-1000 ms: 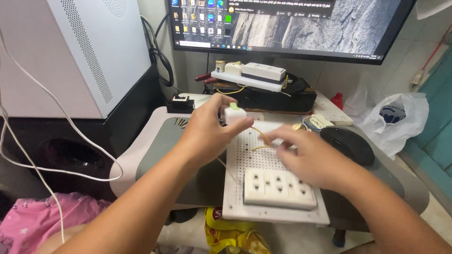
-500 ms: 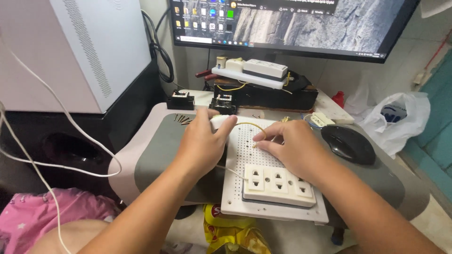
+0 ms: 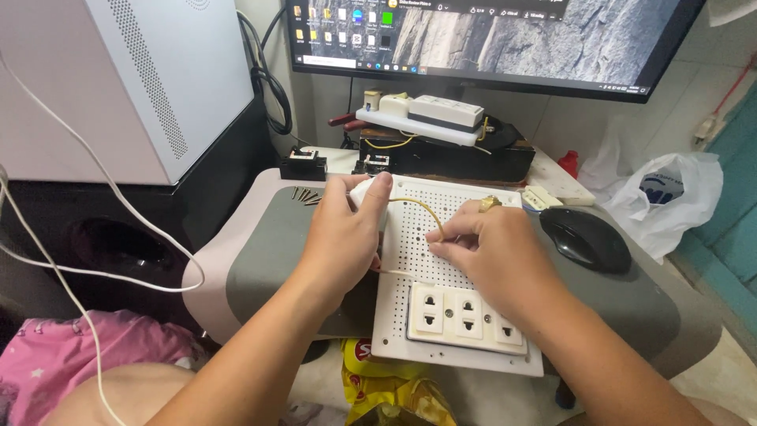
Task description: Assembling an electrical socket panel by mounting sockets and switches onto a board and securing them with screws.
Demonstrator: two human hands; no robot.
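Two hands are seen over a white perforated board (image 3: pixel 441 237), much as half a second ago, though a second ago both were raised higher and the small white part was held up clear of the board. Since then the left hand (image 3: pixel 341 237) has been lowered to the board's upper left corner, at about ten o'clock from the board's centre, and the right hand (image 3: pixel 493 248) has been drawn in beside it.

One small white part (image 3: pixel 364 192) is gripped between the left thumb and curled fingers, only its top edge being visible. One thin yellow wire (image 3: pixel 422 209) is arched from that part toward three o'clock and is pinched at its lower end by the right thumb and forefinger, the remaining fingers being folded. One ring (image 3: pixel 489 204) is worn on the right hand.

One socket plate (image 3: pixel 465 317) with three outlets is mounted on the board at six o'clock from the hands. Several dark screws (image 3: pixel 306 195) are laid at nine o'clock from the left hand, too small to be counted surely. One black mouse (image 3: pixel 585 238) is placed at three o'clock from the right hand, and one monitor (image 3: pixel 489 39) is set at twelve o'clock.

The wire is seen as slender, pale yellow and smoothly curved, standing just above the board's holes.
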